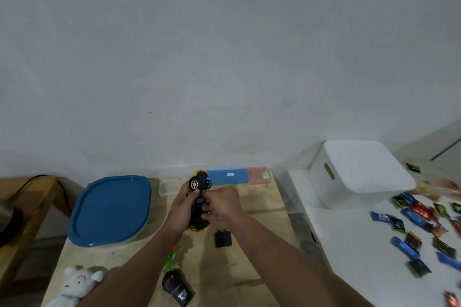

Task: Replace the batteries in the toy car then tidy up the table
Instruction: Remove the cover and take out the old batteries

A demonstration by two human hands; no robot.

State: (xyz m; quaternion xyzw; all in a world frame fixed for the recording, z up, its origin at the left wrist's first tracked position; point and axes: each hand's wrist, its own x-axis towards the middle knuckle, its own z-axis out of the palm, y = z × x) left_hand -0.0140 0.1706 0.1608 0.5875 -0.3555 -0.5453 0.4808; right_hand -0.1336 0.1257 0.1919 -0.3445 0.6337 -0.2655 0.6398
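Observation:
A yellow and black toy car is held upside down above the wooden table, its wheels facing me. My left hand grips the car's body from the left. My right hand is closed against the car's underside, with fingertips at the dark battery bay; what they pinch is hidden. A black battery cover lies flat on the table just below my right hand. A black remote control lies near the front edge.
A blue-lidded container sits at the left, a clear tray and a blue and pink case at the back. A white bear toy lies front left. A white box and several wrapped candies are on the white table at right.

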